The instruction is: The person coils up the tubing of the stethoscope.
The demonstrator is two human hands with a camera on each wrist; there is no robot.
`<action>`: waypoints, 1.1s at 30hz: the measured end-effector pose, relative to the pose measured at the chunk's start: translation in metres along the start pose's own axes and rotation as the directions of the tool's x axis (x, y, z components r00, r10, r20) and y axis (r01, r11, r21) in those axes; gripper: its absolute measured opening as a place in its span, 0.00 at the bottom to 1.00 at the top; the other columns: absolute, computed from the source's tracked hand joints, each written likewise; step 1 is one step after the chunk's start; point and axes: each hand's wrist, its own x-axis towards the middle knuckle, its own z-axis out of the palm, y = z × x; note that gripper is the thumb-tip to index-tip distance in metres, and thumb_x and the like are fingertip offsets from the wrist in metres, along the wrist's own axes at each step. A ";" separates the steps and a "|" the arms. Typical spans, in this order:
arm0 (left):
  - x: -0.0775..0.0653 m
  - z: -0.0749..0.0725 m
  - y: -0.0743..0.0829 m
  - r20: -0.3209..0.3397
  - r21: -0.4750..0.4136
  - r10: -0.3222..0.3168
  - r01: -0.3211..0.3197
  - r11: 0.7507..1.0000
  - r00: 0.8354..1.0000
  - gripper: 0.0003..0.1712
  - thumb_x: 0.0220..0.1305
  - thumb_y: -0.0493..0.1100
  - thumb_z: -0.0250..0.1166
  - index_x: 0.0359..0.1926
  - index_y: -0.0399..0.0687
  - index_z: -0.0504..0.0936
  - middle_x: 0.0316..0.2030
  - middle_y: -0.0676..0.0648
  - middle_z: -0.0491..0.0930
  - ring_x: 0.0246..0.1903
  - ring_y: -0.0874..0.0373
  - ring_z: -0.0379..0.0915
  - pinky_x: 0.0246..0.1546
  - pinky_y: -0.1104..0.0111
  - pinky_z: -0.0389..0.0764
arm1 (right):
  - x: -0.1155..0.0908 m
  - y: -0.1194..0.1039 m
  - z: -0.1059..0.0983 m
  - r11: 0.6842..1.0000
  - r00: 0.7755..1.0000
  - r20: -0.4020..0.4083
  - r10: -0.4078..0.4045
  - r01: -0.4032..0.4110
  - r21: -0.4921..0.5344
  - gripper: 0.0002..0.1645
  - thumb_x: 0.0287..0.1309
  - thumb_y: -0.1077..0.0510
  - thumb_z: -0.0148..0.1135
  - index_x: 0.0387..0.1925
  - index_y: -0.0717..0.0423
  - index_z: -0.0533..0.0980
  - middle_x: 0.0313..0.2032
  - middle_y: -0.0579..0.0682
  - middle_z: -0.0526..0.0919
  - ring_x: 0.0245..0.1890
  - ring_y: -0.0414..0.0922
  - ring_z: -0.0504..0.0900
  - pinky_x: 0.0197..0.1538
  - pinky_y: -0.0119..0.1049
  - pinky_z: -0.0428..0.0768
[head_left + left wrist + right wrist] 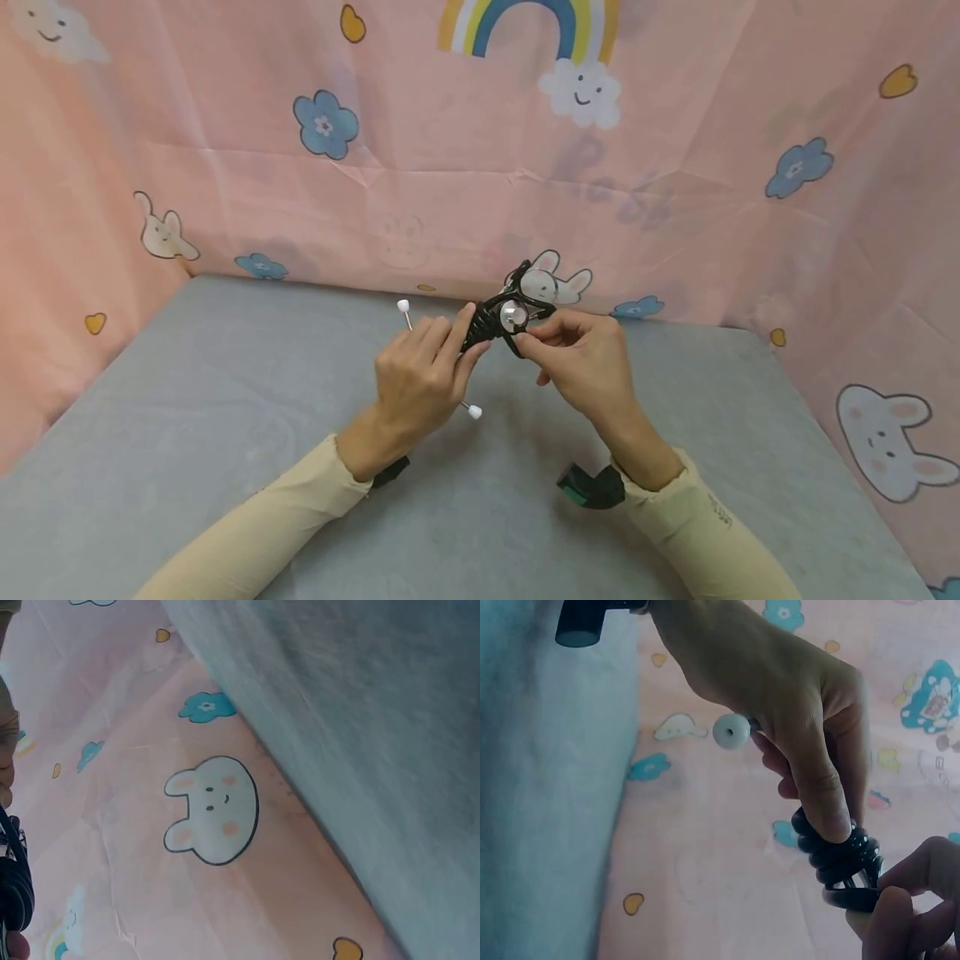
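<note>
A stethoscope is held up above the table, its black tubing (pixel 487 322) wound into a tight coil. My left hand (pixel 422 371) grips the coil, thumb on the near side. Two white ear tips stick out past this hand, one ear tip (pixel 476 412) below it and the other (pixel 403 306) above. At the coil's far end sits the round metal chest piece (pixel 513 316), with loops of tubing around it. My right hand (pixel 585 358) pinches a loop beside the chest piece between thumb and fingers. The right wrist view shows the wound tubing (pixel 836 859) between both hands.
Beneath the hands spreads a grey-covered table (pixel 225 400). A pink printed curtain (pixel 420 192) hangs behind it and along both sides. Dark camera mounts (pixel 592 487) hang under the sleeved wrists.
</note>
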 end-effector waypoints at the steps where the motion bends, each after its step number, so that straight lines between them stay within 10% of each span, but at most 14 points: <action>1: 0.000 0.000 0.000 -0.005 0.004 0.002 -0.002 1.000 1.000 0.21 0.71 0.51 0.61 0.51 0.39 0.85 0.23 0.48 0.75 0.19 0.57 0.66 0.16 0.71 0.62 | 0.000 -0.001 0.000 1.000 1.000 -0.001 0.011 -0.011 -0.007 0.06 0.55 0.59 0.72 0.26 0.59 0.85 0.23 0.55 0.87 0.12 0.42 0.80 0.19 0.38 0.77; 14: 0.001 0.000 -0.003 -0.035 0.008 0.008 -0.008 1.000 0.999 0.20 0.69 0.50 0.63 0.51 0.40 0.86 0.23 0.48 0.77 0.19 0.56 0.68 0.17 0.69 0.65 | 0.002 0.004 0.009 0.997 0.989 -0.144 -0.030 0.040 0.066 0.04 0.55 0.62 0.71 0.28 0.61 0.84 0.24 0.57 0.86 0.12 0.41 0.80 0.19 0.37 0.79; 25: 0.005 -0.001 -0.013 -0.058 -0.022 0.049 -0.051 0.998 0.997 0.20 0.66 0.50 0.67 0.51 0.40 0.86 0.22 0.47 0.75 0.19 0.55 0.66 0.17 0.69 0.65 | 0.001 0.011 0.014 0.975 0.925 -0.320 -0.204 0.220 0.015 0.11 0.53 0.56 0.75 0.29 0.61 0.84 0.26 0.57 0.88 0.16 0.32 0.80 0.22 0.28 0.80; 33: 0.005 0.000 -0.020 0.007 -0.139 -0.010 0.011 0.990 1.000 0.24 0.57 0.45 0.74 0.54 0.40 0.85 0.26 0.46 0.77 0.21 0.54 0.68 0.21 0.66 0.70 | -0.002 0.011 0.012 0.969 0.936 -0.270 -0.225 0.185 -0.164 0.17 0.53 0.49 0.75 0.36 0.55 0.78 0.29 0.49 0.88 0.21 0.38 0.83 0.26 0.25 0.79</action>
